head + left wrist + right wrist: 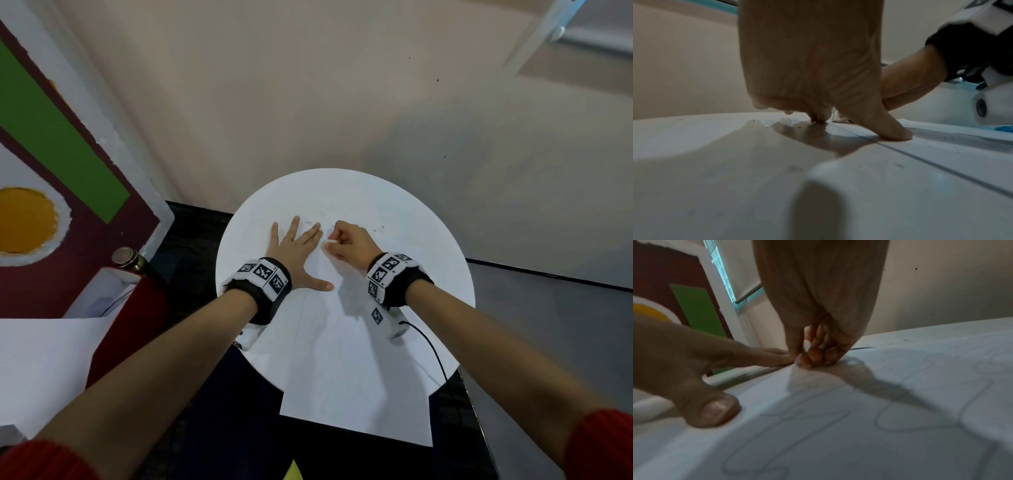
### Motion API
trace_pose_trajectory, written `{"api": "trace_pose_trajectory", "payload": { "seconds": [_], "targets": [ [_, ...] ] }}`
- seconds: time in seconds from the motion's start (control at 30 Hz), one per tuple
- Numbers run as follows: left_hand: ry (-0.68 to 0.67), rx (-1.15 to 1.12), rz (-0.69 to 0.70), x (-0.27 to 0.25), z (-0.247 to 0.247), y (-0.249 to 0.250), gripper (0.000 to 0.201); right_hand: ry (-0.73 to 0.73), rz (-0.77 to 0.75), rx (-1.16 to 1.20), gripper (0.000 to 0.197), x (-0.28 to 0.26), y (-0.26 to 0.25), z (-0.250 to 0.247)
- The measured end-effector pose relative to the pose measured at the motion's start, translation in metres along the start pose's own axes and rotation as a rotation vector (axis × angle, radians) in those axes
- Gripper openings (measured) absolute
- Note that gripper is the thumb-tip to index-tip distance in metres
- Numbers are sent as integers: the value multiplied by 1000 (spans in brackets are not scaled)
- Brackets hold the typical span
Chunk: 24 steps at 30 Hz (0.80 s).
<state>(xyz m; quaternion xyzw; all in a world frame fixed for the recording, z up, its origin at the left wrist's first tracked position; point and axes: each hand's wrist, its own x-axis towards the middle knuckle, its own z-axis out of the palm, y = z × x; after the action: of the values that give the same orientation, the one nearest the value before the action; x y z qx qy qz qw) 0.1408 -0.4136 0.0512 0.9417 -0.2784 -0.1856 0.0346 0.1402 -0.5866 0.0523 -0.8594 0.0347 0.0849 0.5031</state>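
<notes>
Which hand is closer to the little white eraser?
Right. The right hand pinches the eraser against the paper. The left hand lies flat and spread just beside it, not holding it.

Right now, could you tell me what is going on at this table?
A person is working on a sheet of paper with faint pencil outlines, lying on a round white table. The left hand lies flat, fingers spread, thumb pressing the sheet. The right hand pinches a small white eraser against the paper beside the left index finger.
</notes>
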Motion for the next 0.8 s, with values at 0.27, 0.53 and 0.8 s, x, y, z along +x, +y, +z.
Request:
{"api": "trace_pose_trajectory", "payload": {
  "seconds": [0.27, 0.53, 0.8],
  "targets": [
    [20, 20, 2, 0, 0, 1, 120, -65, -24, 2, 26, -2, -1, 7],
    [-2, 69, -26, -4, -7, 5, 121, -51, -28, -27, 26, -2, 1, 9],
    [-17, 53, -22, -6, -10, 7, 122, 36, 10, -3, 28, -8, -1, 11]
  ]
}}
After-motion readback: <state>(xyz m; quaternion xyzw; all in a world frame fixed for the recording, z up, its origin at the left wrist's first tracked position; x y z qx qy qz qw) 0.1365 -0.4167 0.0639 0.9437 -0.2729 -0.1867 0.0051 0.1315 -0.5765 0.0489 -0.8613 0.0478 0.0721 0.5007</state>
